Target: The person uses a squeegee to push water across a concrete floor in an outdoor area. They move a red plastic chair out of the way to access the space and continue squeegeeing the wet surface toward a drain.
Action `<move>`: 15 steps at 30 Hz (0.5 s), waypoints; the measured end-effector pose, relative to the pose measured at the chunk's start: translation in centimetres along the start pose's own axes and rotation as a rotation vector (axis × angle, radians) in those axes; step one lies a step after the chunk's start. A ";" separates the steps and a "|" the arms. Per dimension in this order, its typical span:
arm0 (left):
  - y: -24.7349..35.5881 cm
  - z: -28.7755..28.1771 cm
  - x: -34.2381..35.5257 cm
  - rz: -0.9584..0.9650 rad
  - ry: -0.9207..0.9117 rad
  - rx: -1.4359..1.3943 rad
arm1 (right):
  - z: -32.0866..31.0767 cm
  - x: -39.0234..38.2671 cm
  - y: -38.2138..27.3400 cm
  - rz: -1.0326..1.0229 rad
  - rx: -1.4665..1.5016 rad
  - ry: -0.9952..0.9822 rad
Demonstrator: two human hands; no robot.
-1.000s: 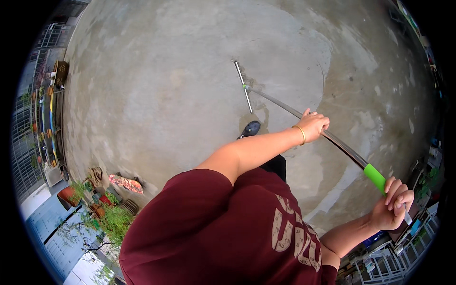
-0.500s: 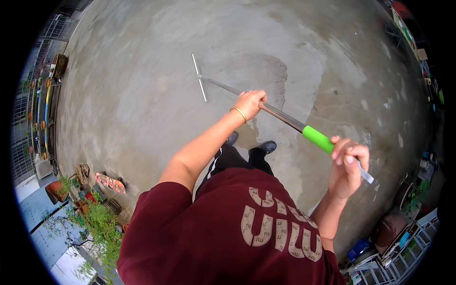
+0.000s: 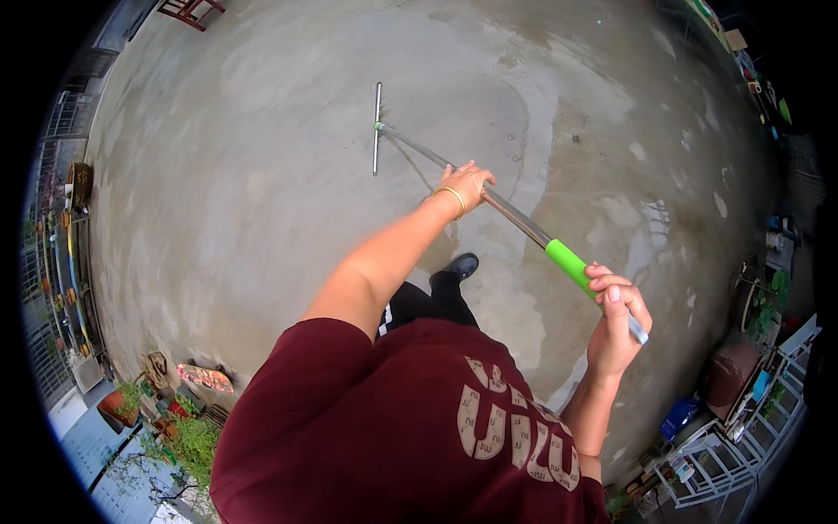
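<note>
A long-handled floor squeegee [image 3: 520,220] slants across the view, its thin metal blade bar [image 3: 377,148] down on the wet concrete floor [image 3: 262,175] ahead of me. Around the middle of the metal pole is my left hand [image 3: 468,185], closed, with a gold bangle at the wrist. My right hand [image 3: 621,306] wraps the upper end of the green grip [image 3: 572,265], where a pale tip sticks out past the fingers. One black shoe [image 3: 462,265] shows below the pole; my other foot is hidden.
Potted plants [image 3: 192,445] and a patterned skateboard [image 3: 205,377] are at the lower left. A metal ladder [image 3: 742,454] and a blue object [image 3: 680,419] lie at the lower right. Part of a wooden chair [image 3: 190,10] shows at the far left. Railings [image 3: 39,288] line the left side.
The squeegee's blade has shifted slightly right and farther away, turning more upright in view. Both hands stay on the pole; the right has moved a little left. One shoe has gone from sight.
</note>
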State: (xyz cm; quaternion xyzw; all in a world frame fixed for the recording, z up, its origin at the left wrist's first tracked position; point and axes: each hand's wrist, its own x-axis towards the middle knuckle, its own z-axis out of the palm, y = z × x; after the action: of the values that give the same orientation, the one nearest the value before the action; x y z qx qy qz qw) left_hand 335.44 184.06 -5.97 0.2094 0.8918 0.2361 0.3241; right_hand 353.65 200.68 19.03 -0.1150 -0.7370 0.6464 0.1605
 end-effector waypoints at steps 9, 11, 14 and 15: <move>10.5 1.0 1.0 0.307 -0.064 0.001 | -3.9 -3.1 -4.1 -0.153 -0.197 0.219; 11.4 1.3 0.7 0.372 0.011 0.092 | -4.1 -3.4 -4.8 -0.220 -0.221 0.199; 12.6 0.9 -3.4 0.443 0.115 -0.008 | -6.8 -4.2 -7.8 -0.234 -0.116 0.145; 12.0 0.7 -4.9 0.441 0.136 -0.019 | -7.9 -4.2 -8.2 -0.228 -0.077 0.078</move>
State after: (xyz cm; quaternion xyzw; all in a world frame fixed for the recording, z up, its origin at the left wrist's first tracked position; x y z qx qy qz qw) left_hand 342.01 191.33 2.62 0.3798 0.8420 0.3231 0.2057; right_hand 360.87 205.23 27.66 -0.0619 -0.7627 0.5903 0.2570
